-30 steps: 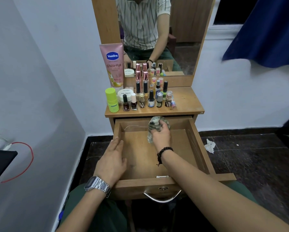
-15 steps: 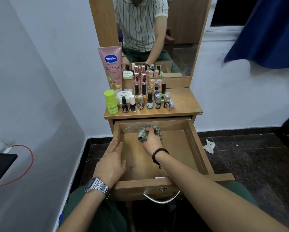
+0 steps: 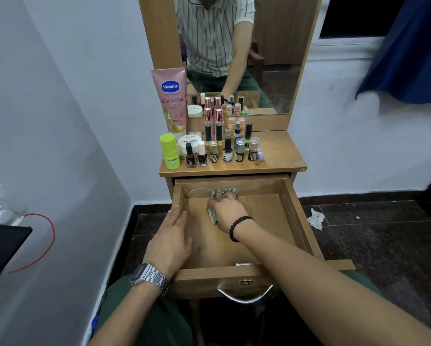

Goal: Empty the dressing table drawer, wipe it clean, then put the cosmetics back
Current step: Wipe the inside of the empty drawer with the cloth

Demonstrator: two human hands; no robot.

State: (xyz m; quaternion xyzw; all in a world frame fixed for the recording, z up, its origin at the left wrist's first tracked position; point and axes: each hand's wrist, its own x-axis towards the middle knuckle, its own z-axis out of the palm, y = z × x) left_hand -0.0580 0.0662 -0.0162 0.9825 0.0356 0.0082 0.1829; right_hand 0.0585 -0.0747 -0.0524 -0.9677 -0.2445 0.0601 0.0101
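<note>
Wiping leftward since before, right hand (image 3: 228, 211) grip clamped on cloth (image 3: 223, 194), left hand (image 3: 170, 242) flat on drawer (image 3: 294, 216)

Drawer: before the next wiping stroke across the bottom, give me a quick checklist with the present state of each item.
1. Drawer pulled fully open: ok.
2. Drawer emptied of cosmetics: ok, though a thin wire-like loop lies at the back left; what it is, cannot tell.
3. Cloth gripped by right hand: ok, pressed down near the back.
4. Left hand steadying the drawer's left wall: ok.
5. Nail polish bottles and Vaseline tube parked on the tabletop, clear of the edge: ok.
6. Drawer bottom already clean: cannot tell.
</note>
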